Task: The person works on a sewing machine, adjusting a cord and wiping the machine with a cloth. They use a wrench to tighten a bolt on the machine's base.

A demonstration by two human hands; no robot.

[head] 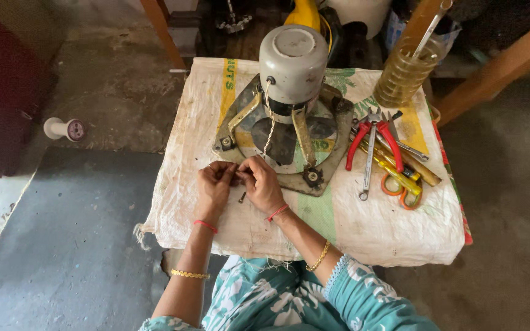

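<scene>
Your left hand [215,182] and right hand [261,184] meet fingertip to fingertip over the near edge of the sack-covered table [363,236], both pinched shut on a small part too tiny to identify, with one dark screw [241,197] lying on the sack just below, its long axis running toward you. One motor [292,67] stands upright on its four-armed frame [289,144], cap end facing up. One jar [405,72] holds yellowish liquid and a rod; beside it, one red pliers [375,140], one spanner [369,156], one orange scissors [400,187].
</scene>
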